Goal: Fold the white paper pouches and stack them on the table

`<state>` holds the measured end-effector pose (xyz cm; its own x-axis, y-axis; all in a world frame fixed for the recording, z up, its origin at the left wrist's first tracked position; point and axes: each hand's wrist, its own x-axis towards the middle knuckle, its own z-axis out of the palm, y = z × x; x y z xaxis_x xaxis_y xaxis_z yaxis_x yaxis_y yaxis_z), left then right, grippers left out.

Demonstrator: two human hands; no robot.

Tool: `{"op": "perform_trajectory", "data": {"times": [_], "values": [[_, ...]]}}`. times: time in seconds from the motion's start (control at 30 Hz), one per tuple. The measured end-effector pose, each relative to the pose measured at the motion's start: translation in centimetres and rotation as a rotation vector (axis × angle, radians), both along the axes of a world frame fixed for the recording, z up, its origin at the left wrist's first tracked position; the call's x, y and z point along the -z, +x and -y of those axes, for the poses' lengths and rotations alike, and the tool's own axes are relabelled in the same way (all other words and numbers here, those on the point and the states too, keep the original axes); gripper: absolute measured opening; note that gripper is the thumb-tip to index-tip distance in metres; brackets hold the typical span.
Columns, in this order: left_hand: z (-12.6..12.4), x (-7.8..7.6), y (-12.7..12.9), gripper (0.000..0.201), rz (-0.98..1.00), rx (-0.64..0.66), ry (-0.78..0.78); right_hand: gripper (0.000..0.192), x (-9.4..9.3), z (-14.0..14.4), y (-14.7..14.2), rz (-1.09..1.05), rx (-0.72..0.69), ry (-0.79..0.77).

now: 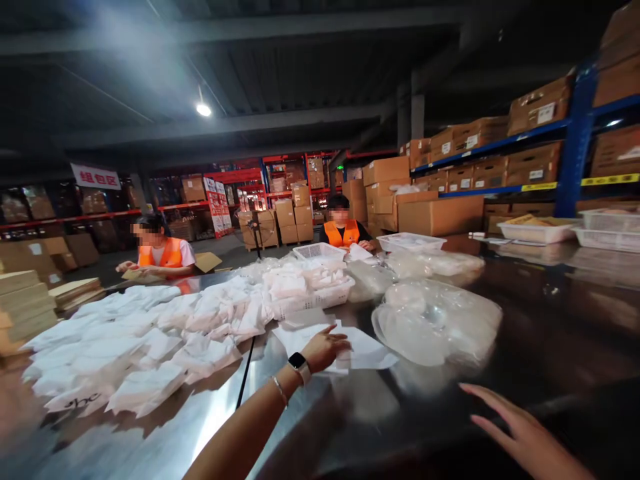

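White sheets under left hand, right hand empty

Head view: white sheets (373,353) lie flat on the dark shiny table (545,307), directly below and just past the fingers of the left hand (327,348). Those fingers are stretched out, loosely spread; can't tell if they touch the paper. Right hand (520,427) is well apart from the sheets, near the table's front, thumb and fingers wide. Clear plastic bags (440,323) sit right of the sheets; stuffed white packets (150,333) pile up left. White basket (320,298) just behind the sheets.
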<state>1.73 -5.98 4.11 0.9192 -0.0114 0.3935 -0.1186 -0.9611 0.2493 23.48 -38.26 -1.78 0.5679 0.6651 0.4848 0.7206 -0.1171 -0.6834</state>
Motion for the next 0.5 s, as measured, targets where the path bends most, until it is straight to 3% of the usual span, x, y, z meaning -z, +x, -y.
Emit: {"op": "perform_trajectory", "data": {"times": [0.07, 0.17, 0.2, 0.27, 0.33, 0.4, 0.5], "values": [[0.8, -1.9, -0.1, 0.030, 0.154, -0.084, -0.196, 0.077, -1.4, -3.9, -1.1, -0.194, -0.164, -0.027], [2.7, -5.2, -1.5, 0.025, 0.237, -0.160, -0.322, 0.112, -3.9, -9.3, -5.1, -0.527, -0.463, 0.023], [3.5, -6.3, -2.3, 0.026, 0.235, -0.163, -0.376, 0.110, -4.7, -10.2, -6.7, -0.640, -0.572, 0.037], [5.1, -8.3, -4.0, 0.033, 0.206, -0.148, -0.526, 0.082, -5.6, -10.8, -9.8, -0.831, -0.794, 0.060], [6.6, -9.7, -5.7, 0.037, 0.199, -0.136, -0.626, 0.054, -5.9, -10.4, -11.8, -0.959, -0.922, 0.062], [7.6, -10.4, -7.1, 0.036, 0.220, -0.130, -0.651, 0.043, -5.9, -10.2, -12.6, -0.989, -0.911, 0.062], [7.8, -9.8, -8.2, 0.030, 0.250, -0.138, -0.599, 0.046, -5.8, -10.9, -12.2, -0.805, -0.687, 0.059]]}}
